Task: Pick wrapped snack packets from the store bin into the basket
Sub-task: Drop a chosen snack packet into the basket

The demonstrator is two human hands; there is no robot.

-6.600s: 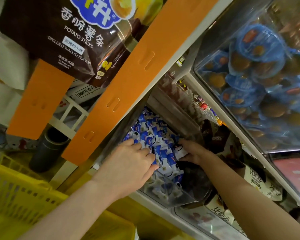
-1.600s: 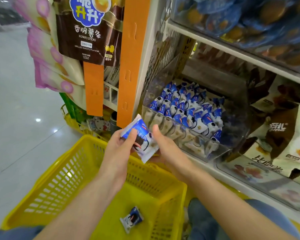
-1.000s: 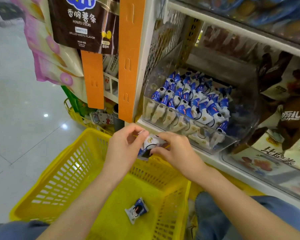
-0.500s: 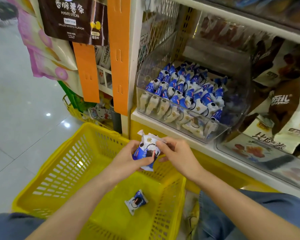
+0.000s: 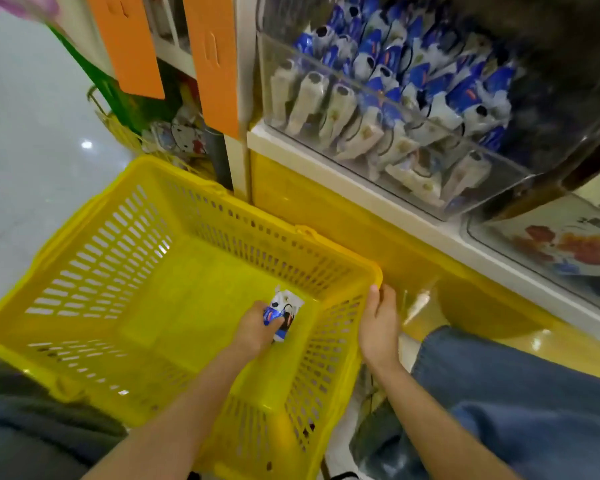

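The yellow basket (image 5: 94,258) stands on the floor below the shelf. My left hand (image 5: 255,332) is down inside it, near the right wall, and grips a blue-and-white snack packet (image 5: 285,307) just above the basket floor. My right hand (image 5: 378,327) is outside the basket at its right corner, fingers straight and touching the rim. The clear store bin (image 5: 326,147) sits on the shelf above, filled with several blue-and-white packets (image 5: 426,81). The packet that lay in the basket earlier is not visible; my left hand covers that spot.
Orange strips (image 5: 215,64) hang at the shelf's left end. A second clear bin (image 5: 551,244) with printed bags sits to the right. My knee in blue jeans (image 5: 516,393) is right of the basket. Glossy floor (image 5: 21,133) lies to the left.
My left hand has gone down into the basket with the packet. My right hand has let go of the packet and moved to the basket's right rim. The view has tilted downward.
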